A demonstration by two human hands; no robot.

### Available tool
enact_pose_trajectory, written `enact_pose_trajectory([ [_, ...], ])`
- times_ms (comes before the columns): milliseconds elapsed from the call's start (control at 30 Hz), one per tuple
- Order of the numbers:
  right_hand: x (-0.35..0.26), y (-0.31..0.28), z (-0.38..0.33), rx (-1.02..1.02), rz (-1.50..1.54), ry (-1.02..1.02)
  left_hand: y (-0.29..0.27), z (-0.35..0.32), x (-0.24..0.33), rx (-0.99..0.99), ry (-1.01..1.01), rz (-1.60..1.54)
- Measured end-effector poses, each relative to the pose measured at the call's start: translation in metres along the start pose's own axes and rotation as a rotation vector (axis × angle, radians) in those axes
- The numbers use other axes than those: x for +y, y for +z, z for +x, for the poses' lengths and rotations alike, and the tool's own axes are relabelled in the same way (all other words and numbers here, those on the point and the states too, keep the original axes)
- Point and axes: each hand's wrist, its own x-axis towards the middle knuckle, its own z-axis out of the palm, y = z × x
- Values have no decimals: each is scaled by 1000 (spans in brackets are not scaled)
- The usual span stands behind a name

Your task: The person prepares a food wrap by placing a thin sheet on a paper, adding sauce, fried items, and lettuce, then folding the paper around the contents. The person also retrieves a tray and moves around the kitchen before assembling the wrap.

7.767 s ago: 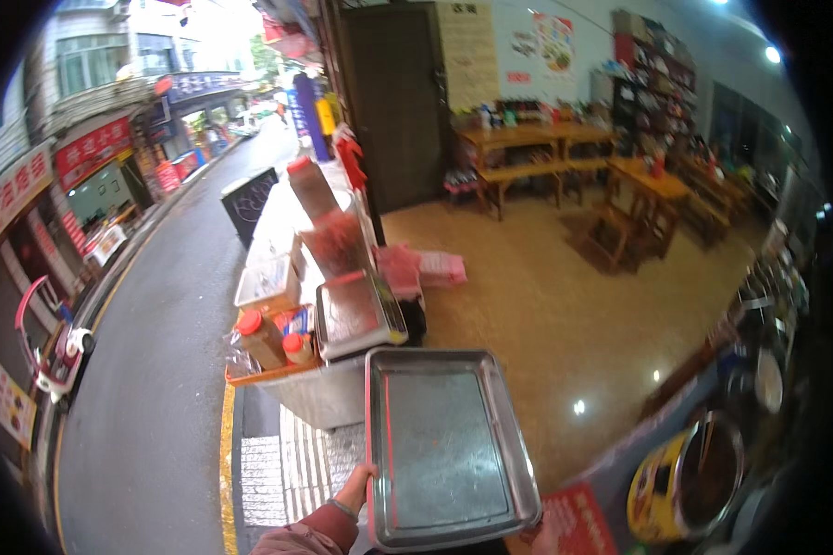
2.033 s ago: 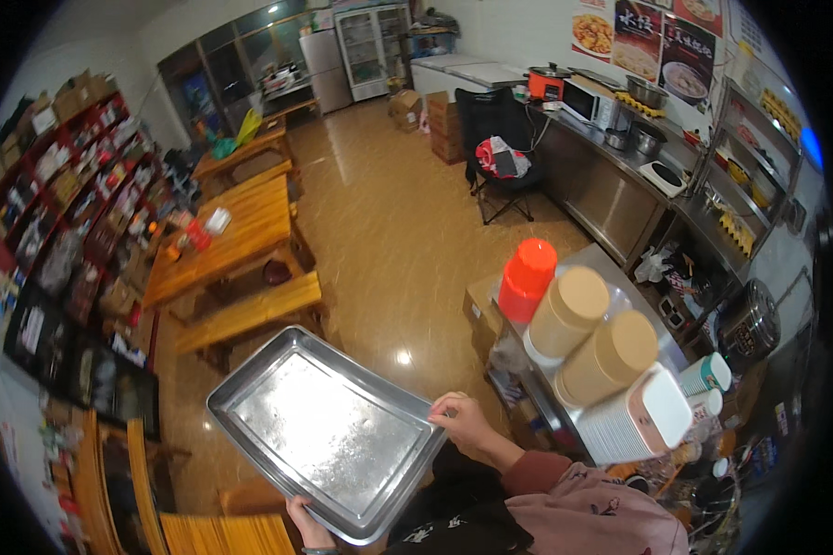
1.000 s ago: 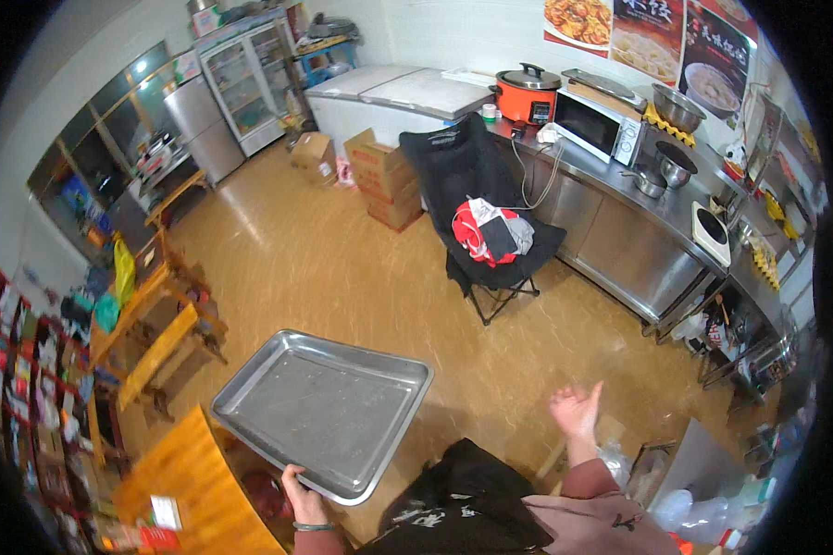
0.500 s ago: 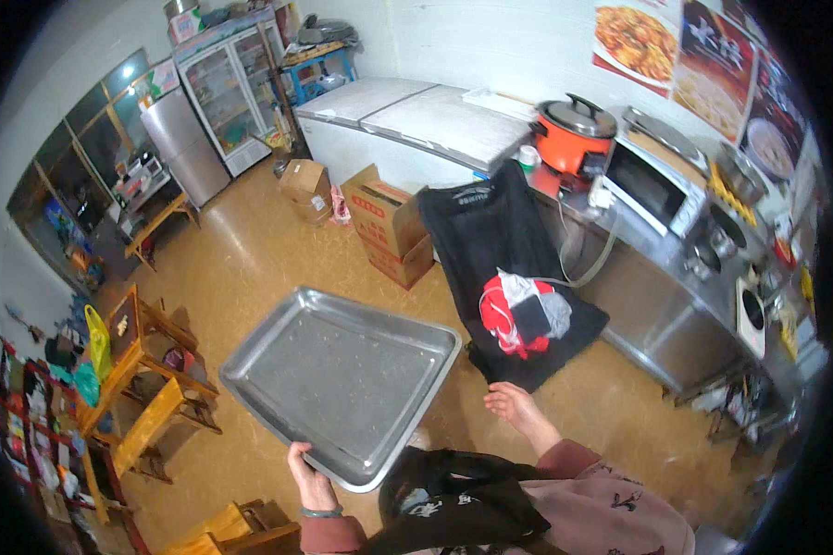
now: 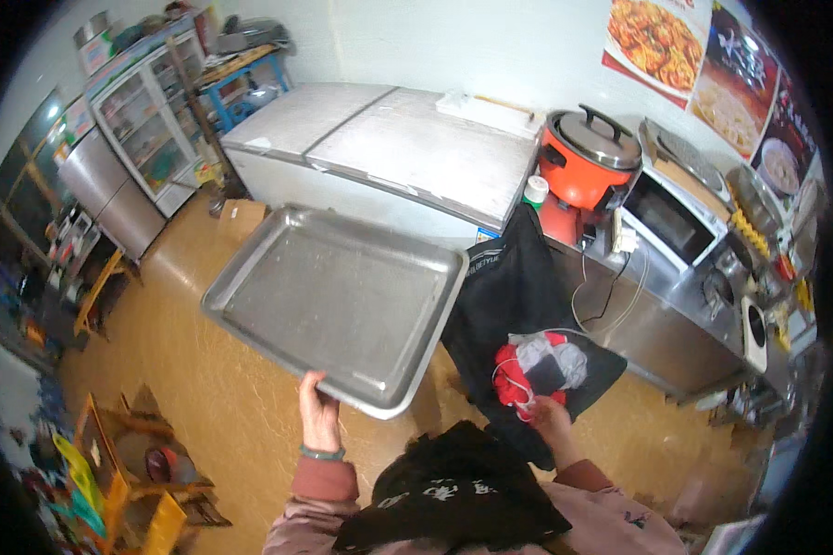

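My left hand grips the near edge of a large rectangular metal tray, its fingers closed over the rim. The tray is held out in front of me, slightly tilted, with nothing in it but small specks. My right hand is at the near side of a soft red, white and grey bundle, fingers partly extended; whether they touch it I cannot tell. On the bundle lies a flat dark rectangular object, with a white cable running toward the counter. Beneath is a black cloth draped over something.
Ahead stands a long white chest freezer. To the right, a steel counter carries an orange electric cooker and a microwave. A small cardboard box sits beyond the tray; wooden furniture stands at the lower left.
My view has shifted closer to the freezer and counter. My left hand has carried the tray forward, and it now covers the open carton. My right hand has come up to the bundle.
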Motion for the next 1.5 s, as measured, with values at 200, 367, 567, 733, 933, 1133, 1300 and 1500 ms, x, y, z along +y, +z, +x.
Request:
enact_pose_trajectory([
  [200, -21, 9, 67, 96, 147, -127, 129, 172, -34, -141, -71, 85],
  [367, -56, 49, 128, 154, 296, -100, 252, 279, -86, -320, -34, 39],
  [567, -68, 53, 154, 356, 169, -256, 378, 399, -174, -256, -65, 178],
  [733, -31, 47, 131, 633, 17, -456, 477, 473, -265, -324, -154, 101],
  [933, 12, 93, 101, 968, 481, -226, 553, 512, -360, -336, -222, 78],
  [1133, 32, 170, 97, 957, 455, -195, 593, 505, -408, -311, -263, 98],
  [1300, 28, 201, 87, 963, 459, -179, 618, 513, -443, -282, -299, 352],
  [1500, 33, 215, 69, 1125, 377, -160, 619, 544, -465, -452, -364, 510],
])
